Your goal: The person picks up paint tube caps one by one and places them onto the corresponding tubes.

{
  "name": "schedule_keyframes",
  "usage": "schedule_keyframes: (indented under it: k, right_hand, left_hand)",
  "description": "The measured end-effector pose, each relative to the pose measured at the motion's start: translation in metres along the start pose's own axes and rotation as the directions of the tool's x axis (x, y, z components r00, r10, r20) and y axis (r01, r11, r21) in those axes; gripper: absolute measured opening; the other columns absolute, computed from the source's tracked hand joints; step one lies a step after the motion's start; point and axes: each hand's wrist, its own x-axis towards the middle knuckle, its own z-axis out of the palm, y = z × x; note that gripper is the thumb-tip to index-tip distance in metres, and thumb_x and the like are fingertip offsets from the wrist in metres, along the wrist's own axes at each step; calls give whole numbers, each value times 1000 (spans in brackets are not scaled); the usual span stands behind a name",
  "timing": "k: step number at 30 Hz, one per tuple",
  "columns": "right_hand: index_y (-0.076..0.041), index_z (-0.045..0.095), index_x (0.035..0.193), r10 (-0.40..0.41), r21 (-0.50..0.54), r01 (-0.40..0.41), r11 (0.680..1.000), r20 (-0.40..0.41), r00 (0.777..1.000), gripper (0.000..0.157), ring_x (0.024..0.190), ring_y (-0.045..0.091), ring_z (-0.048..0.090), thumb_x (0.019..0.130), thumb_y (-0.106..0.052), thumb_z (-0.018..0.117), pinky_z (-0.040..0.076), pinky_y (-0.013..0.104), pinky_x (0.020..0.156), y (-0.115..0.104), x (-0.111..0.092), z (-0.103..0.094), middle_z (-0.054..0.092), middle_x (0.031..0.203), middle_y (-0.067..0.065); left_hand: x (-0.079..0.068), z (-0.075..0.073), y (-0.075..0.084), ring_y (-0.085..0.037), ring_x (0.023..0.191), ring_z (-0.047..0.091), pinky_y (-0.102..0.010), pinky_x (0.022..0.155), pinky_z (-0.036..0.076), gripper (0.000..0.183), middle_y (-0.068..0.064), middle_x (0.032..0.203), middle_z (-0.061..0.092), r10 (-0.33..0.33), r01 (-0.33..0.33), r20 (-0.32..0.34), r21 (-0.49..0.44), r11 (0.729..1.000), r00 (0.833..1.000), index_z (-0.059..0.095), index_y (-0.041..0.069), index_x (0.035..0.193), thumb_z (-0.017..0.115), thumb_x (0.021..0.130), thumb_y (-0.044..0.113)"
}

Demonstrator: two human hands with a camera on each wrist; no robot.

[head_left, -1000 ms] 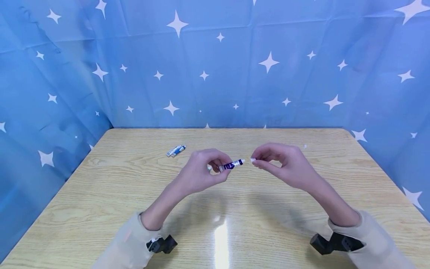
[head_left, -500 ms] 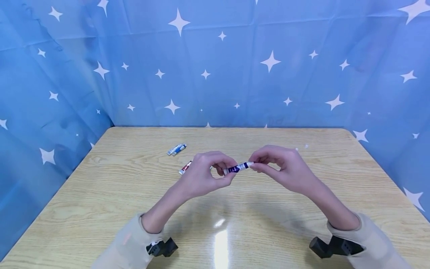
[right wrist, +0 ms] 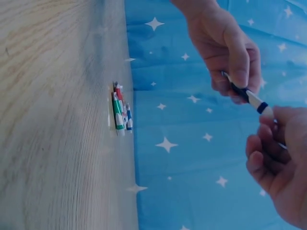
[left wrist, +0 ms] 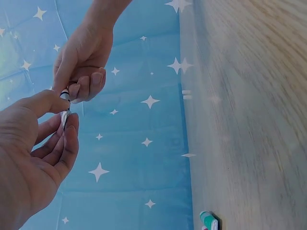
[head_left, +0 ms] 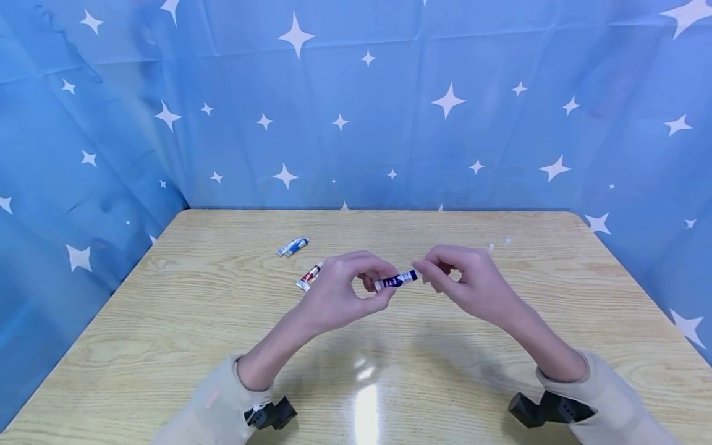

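Shifted slightly right since half second ago: your left hand (head_left: 347,293), pinching tail of purple-labelled tube (head_left: 397,280) in air above table (head_left: 139,346). Tube's long axis runs left to right, white cap (right wrist: 268,115) toward your right hand (head_left: 473,278), nearer that end, its fingertips pinching cap. Grip likely turns on this alignment. Left of purple-labelled tube: red-labelled tube (head_left: 308,277), lying on table.

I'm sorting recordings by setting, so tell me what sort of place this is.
Likely a staged recording setup: a star-printed blue curtain behind a wood-grain table, and a black camera at each wrist.
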Motion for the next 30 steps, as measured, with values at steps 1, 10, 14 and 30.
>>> schedule_keyframes:
  k: [1, 10, 14, 30]
  right_hand:
    - [-21, 56, 72, 3, -9, -3, 1000, -4, 1000, 29, 48, 2, 38, 85, 4, 59, 32, 18, 42, -4, 1, 0, 47, 58, -9]
    - [-14, 49, 53, 59, -70, -60, 996, -9, 998, 40, 39, -1, 27, 88, 3, 55, 26, 19, 37, -23, 5, -2, 38, 46, -11]
    - [-15, 53, 58, 174, -12, -173, 985, 37, 984, 40, 38, 5, 35, 95, -5, 45, 31, 22, 37, -18, 1, -5, 44, 46, -4]
    - [-10, 64, 96, -76, -29, 77, 997, 29, 997, 30, 65, 3, 58, 74, 10, 68, 45, 16, 53, 3, 1, -8, 64, 81, -4]
  left_hand:
    - [0, 0, 1, -1, 67, 56, -14, 60, 48, 14, 4, 84, 65, 8, -8, -1, 6, 1000, 1000, 68, 7, 91, 68, 77, 7]
    - [0, 2, 7, -4, 67, 57, -13, 61, 47, 13, 4, 85, 65, 56, -56, 0, 41, 998, 998, 68, 7, 91, 66, 78, 7]
    - [0, 2, 7, -1, 68, 56, -13, 61, 47, 14, 4, 85, 65, 51, -50, -3, 42, 998, 999, 68, 7, 92, 67, 78, 7]
    - [-1, -3, -1, 1, 68, 55, -17, 60, 49, 14, 5, 84, 65, -8, 8, -20, -2, 1000, 1000, 68, 8, 92, 67, 78, 8]
